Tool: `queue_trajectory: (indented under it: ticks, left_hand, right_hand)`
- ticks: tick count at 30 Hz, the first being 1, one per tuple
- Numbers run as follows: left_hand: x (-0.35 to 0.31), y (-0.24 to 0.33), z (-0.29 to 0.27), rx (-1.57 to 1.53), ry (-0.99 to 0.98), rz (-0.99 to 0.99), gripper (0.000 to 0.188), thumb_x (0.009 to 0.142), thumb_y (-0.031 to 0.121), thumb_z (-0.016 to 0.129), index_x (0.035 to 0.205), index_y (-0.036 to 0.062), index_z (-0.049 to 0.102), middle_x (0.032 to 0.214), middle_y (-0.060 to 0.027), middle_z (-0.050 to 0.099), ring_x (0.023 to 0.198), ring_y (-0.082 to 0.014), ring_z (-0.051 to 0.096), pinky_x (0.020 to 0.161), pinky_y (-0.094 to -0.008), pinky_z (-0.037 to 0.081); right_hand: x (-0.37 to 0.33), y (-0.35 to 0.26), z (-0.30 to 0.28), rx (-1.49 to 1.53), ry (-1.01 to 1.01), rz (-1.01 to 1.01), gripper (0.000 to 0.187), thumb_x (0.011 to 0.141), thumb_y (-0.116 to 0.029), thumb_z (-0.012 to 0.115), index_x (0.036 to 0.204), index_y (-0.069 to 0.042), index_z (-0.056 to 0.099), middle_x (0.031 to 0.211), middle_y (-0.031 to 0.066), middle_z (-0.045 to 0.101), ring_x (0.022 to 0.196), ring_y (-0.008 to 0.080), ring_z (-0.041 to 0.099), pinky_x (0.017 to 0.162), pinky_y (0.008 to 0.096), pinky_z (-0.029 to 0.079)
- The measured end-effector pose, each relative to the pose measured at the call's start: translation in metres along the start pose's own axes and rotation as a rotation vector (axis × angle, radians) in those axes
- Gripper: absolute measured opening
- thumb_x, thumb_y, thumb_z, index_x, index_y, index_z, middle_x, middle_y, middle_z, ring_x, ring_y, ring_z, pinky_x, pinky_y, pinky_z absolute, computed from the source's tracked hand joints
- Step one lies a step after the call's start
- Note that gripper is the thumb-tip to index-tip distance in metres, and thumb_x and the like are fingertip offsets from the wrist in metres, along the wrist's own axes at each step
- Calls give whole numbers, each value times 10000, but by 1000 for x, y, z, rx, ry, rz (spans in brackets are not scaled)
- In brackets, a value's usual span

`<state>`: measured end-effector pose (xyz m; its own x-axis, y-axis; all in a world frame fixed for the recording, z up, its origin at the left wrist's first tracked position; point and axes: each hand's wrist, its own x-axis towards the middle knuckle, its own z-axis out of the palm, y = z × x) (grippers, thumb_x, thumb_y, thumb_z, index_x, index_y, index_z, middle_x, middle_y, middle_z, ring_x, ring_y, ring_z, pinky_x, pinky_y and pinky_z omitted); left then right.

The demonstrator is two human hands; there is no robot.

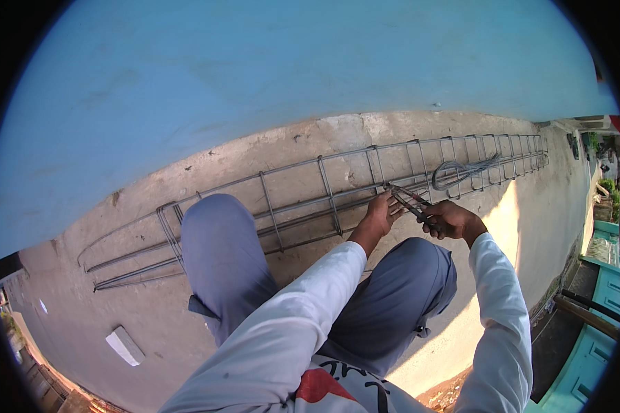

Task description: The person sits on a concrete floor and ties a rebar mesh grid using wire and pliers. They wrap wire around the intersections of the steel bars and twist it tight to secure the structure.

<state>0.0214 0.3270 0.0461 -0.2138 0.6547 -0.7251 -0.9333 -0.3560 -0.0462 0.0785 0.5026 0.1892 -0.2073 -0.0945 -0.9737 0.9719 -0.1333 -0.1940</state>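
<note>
A long cage of steel reinforcing bars (329,191), joined by several rectangular stirrups, lies across the concrete floor in front of my knees. In my right hand (450,219) are the handles of dark metal pincers (411,199). Their jaws point left and meet the cage at a stirrup, just beyond my left fingertips. My left hand (380,212) is closed at that same joint, its fingers pinched together; whatever is between them is too small to make out. A coil of thin tie wire (466,170) rests on the cage to the right of the pincers.
A blue wall (310,62) runs along the far side of the cage. On the floor (207,365) at lower left lies a white block (125,345). My bent knees rise close to the cage, the left one overlapping it. Turquoise doors (589,365) stand at far right.
</note>
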Motion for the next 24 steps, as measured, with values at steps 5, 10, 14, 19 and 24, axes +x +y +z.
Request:
queue_trajectory:
  ticks: [5,10,14,19,24]
  left_hand:
    - [16,7,-15,-114,-74,30,223,1087,198,430,1153,-5,495,1143,-207,623,1035,-351,669,898,-453,603]
    - [18,-3,1,-185,13,51,148,1054,100,450,1080,-25,525,1026,-204,648,865,-345,728,663,-386,674]
    - [20,-6,2,-243,-77,113,152,1050,55,448,1098,-70,520,1113,-219,627,1006,-339,691,899,-399,652]
    - [31,1,-1,-335,9,74,149,1045,123,491,1066,2,576,1018,-128,665,938,-279,709,767,-379,619]
    - [18,-8,-16,80,200,-43,221,1062,320,495,1061,148,632,985,-8,692,817,-184,690,681,-347,482]
  right_hand:
    - [-2,-8,57,-521,271,-172,455,898,-330,762,1149,-7,563,875,177,726,679,280,721,573,355,588]
    - [-10,14,73,-1319,817,-405,528,814,-254,804,1204,-23,532,1068,208,670,992,404,689,837,508,564]
    - [-5,23,73,-1579,1046,-591,452,902,-267,682,1256,-31,529,1163,210,605,1067,398,642,895,515,485]
    - [4,5,79,-1827,1112,-685,392,970,-356,598,1132,1,600,993,166,645,897,319,638,884,460,442]
    - [4,-22,26,-312,316,-17,536,1035,-511,493,917,-10,644,704,70,627,588,191,562,604,326,455]
